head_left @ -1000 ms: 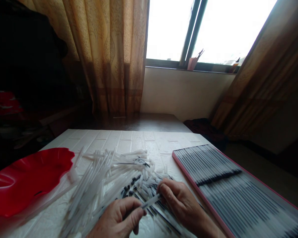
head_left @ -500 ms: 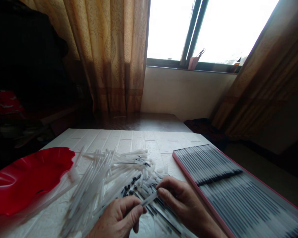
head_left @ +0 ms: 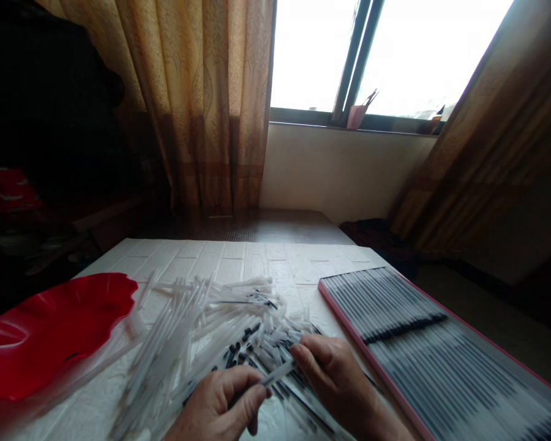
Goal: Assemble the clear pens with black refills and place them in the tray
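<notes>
Between my two hands lies a translucent pen-like tube (head_left: 278, 372). My left hand (head_left: 224, 398) pinches its lower left end between thumb and fingers. The fingers of my right hand (head_left: 330, 373) are closed on its upper right end. Beneath and behind them spreads a loose pile of clear tubes (head_left: 169, 343), with small black caps (head_left: 236, 349) and thin dark refills mixed in. To the right, a pink-edged tray (head_left: 344, 318) holds rows of clear pens with dark cores.
A red scalloped tray (head_left: 64, 324) sits at the left on the white brick-patterned tabletop (head_left: 275, 260). Behind are a dark surface (head_left: 303, 225), curtains (head_left: 211, 110) and a window with a pink cup (head_left: 356, 116) on its sill.
My right hand has shifted slightly down, its fingers more tightly curled at the tube's end. My left hand has hardly moved.
</notes>
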The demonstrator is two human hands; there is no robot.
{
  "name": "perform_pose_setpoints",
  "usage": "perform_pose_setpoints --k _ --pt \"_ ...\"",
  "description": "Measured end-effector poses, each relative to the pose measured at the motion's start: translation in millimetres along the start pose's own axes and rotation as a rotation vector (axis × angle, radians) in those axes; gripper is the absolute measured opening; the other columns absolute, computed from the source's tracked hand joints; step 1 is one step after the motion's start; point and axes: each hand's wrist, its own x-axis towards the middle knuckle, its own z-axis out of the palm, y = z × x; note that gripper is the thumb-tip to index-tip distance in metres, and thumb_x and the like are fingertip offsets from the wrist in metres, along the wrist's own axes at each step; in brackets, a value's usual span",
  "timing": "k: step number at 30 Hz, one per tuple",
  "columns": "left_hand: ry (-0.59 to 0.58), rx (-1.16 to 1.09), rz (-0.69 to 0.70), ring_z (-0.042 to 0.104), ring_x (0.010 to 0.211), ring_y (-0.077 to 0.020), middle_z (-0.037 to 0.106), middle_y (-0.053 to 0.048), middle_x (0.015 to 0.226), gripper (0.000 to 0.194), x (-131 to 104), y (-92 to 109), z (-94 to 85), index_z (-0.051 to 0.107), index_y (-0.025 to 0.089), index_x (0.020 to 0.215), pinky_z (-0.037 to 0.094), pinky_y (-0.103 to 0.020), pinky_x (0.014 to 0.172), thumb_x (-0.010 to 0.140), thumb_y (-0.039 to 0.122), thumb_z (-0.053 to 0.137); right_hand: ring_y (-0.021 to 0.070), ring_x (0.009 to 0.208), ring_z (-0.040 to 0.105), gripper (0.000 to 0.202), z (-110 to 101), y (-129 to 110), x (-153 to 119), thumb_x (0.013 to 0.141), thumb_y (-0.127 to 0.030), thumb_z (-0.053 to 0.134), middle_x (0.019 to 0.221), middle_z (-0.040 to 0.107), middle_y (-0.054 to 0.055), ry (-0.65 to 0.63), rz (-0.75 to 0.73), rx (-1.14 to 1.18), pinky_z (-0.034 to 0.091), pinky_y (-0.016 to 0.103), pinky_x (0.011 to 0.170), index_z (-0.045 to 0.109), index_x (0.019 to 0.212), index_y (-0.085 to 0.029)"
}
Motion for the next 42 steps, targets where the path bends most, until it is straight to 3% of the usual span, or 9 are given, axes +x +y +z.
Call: perform_pose_setpoints --k 2,5,13,16,19,25,30,34,42 --pt "0.024 -0.057 -0.006 0.035 0.043 -0.0076 0.049 0.005 0.061 0.062 1.3 -2.4 -1.0 0.067 0.017 0.084 0.025 -0.018 0.038 0.085 0.077 0.05 0.0128 0.055 0.054 0.033 -2.5 -2.3 -0.4 0.097 -0.035 0.046 0.062 0.059 -0.001 -0.002 0.011 0.089 0.04 0.022 0.053 0.061 0.073 -0.019" --pt "0.052 -0.101 0.002 0.033 0.041 -0.0066 0.048 0.006 0.059 0.064 2.6 -3.9 -2.1 0.066 0.017 0.085 0.024 -0.017 0.038 0.082 0.08 0.052 0.0172 0.074 0.067 0.022 -5.9 -5.3 -1.3 0.094 -0.028 0.053 0.085 0.073 0.006 0.012 -0.011 0.213 0.05 0.025 0.069 0.07 0.102 -0.017" --pt "0.074 -0.006 0.062 0.038 0.044 -0.0084 0.051 0.004 0.058 0.054 0.3 -4.2 -1.8 0.067 0.017 0.08 0.029 -0.018 0.041 0.092 0.066 0.051 0.0176 0.067 0.064 0.022 -8.4 -5.3 -1.0 0.092 -0.029 0.055 0.074 0.069 0.005 -0.009 0.041 0.216 0.049 0.027 0.063 0.071 0.087 -0.016" --pt "0.118 0.155 0.195 0.054 0.054 -0.0125 0.062 0.0 0.064 0.039 -1.0 -0.2 -3.6 0.07 0.019 0.078 0.04 -0.019 0.053 0.099 0.047 0.051 0.0172 0.065 0.063 0.023 -8.7 -6.4 0.0 0.092 -0.031 0.055 0.07 0.068 0.004 -0.02 0.053 0.21 0.048 0.026 0.061 0.07 0.083 -0.016" --pt "0.146 0.263 0.344 0.069 0.078 -0.0186 0.074 -0.003 0.083 0.024 -1.9 6.2 -4.9 0.075 0.025 0.093 0.048 -0.021 0.073 0.099 0.033 0.054 0.0172 0.065 0.063 0.025 -7.9 -8.4 0.1 0.093 -0.031 0.055 0.07 0.069 0.004 -0.023 0.04 0.219 0.048 0.026 0.061 0.07 0.08 -0.016" --pt "0.22 0.357 0.443 0.069 0.074 -0.0193 0.069 -0.004 0.081 0.022 -5.5 11.4 -5.7 0.079 0.029 0.1 0.051 -0.022 0.069 0.096 0.03 0.057 0.0173 0.066 0.066 0.042 -2.3 -7.7 -1.2 0.102 -0.04 0.038 0.079 0.072 0.006 0.009 -0.022 0.25 0.05 0.027 0.064 0.073 0.1 -0.016" --pt "0.28 0.162 0.394 0.072 0.076 -0.0202 0.075 -0.002 0.08 0.019 -6.2 8.5 -3.2 0.077 0.029 0.099 0.053 -0.022 0.072 0.096 0.034 0.059 0.0199 0.076 0.069 0.026 9.8 -1.1 -2.4 0.098 -0.033 0.05 0.087 0.071 0.006 -0.016 -0.027 -0.113 0.047 0.028 0.068 0.073 0.097 -0.021" --pt "0.361 -0.026 0.271 0.063 0.058 -0.0168 0.068 0.0 0.066 0.028 -8.5 10.7 1.7 0.072 0.024 0.093 0.049 -0.021 0.055 0.092 0.051 0.062 0.0208 0.078 0.071 0.013 22.8 2.6 -5.3 0.089 -0.024 0.063 0.091 0.071 0.004 -0.049 -0.01 -0.349 0.047 0.027 0.067 0.072 0.098 -0.025" --pt "0.329 -0.442 0.096 0.057 0.05 -0.0114 0.064 0.003 0.059 0.053 -8.1 24.2 2.3 0.064 0.02 0.087 0.041 -0.02 0.049 0.076 0.071 0.071 0.0219 0.08 0.071 0.026 35.8 10.7 -8.2 0.08 -0.01 0.063 0.093 0.072 0.004 -0.059 -0.011 -0.48 0.05 0.026 0.066 0.068 0.102 -0.024"
